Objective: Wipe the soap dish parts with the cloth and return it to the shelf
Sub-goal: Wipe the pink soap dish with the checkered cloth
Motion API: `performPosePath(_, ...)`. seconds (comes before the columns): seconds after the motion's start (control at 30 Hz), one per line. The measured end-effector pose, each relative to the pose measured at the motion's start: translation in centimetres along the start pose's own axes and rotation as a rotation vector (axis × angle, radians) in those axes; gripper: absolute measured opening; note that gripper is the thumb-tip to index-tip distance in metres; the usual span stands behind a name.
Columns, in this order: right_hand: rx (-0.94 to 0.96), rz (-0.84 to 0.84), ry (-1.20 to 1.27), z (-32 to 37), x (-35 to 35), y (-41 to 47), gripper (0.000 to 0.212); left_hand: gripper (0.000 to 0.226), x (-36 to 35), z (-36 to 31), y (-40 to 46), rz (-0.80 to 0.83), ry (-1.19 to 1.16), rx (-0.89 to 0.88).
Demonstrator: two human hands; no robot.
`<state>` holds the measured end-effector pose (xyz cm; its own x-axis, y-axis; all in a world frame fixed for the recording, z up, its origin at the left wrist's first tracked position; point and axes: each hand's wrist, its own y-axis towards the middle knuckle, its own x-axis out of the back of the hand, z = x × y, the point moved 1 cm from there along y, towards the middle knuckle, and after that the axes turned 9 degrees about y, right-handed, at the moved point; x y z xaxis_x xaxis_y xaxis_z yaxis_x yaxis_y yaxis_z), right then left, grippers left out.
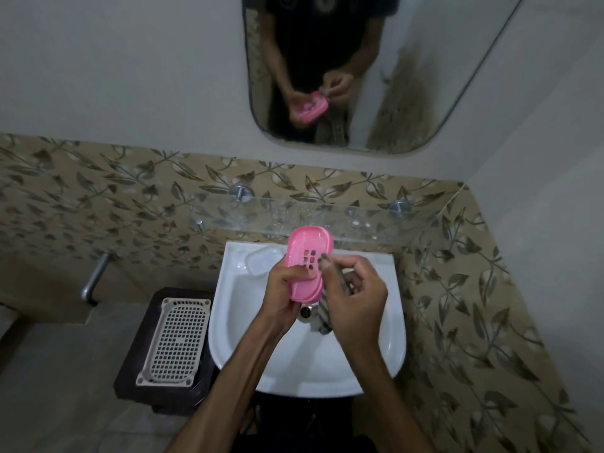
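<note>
My left hand (287,286) grips a pink soap dish (309,256) with a slotted tray, tilted over the white sink (235,322). My right hand (353,289) pinches a striped grey cloth (323,313), whose tip touches the dish's slots while the rest hangs down toward the drain. A clear lid-like part (263,260) lies on the sink's back left ledge. A glass shelf (359,214) runs along the tiled wall just above the sink.
A beige perforated basket (176,341) sits on a dark stool (130,364) left of the sink. A metal tap (94,279) sticks out of the left wall. A mirror (425,76) hangs above and reflects the hands and dish.
</note>
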<state>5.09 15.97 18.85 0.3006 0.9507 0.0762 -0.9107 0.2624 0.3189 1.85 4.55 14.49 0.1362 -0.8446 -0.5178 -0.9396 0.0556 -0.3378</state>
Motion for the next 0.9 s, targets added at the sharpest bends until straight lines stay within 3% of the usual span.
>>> performPosePath(0.07, -0.004, -0.02, 0.012, -0.2, -0.2, -0.5, 0.008, 0.053, 0.1, 0.1, -0.1, 0.003, 0.009, -0.001)
performPosePath(0.17, -0.187, -0.127, 0.106, -0.5, -0.8, 3.0, 0.005, 0.052, -0.1, 0.4, -0.4, 0.027, 0.012, -0.007)
performPosePath(0.37, -0.103, 0.032, 0.092, -0.4, 0.4, 0.8, 0.006, 0.05, 0.5, 0.1, 0.2, 0.06, 0.054, -0.027)
performPosePath(0.5, -0.276, -0.045, 0.18, -0.9, 0.4, 4.2, 0.011, 0.048, 0.6, 0.3, -0.2, 0.133, 0.158, 0.023)
performPosePath(0.7, -0.223, 0.066, 0.14, -0.9, 1.6, 2.6, 0.016, 0.046, 1.1, -0.1, 0.1, 0.16, 0.201, 0.042)
performPosePath(0.9, -0.391, 0.044, 0.226, -1.7, 1.5, 5.4, 0.017, 0.047, 1.2, -0.7, 0.3, 0.217, 0.298, 0.056)
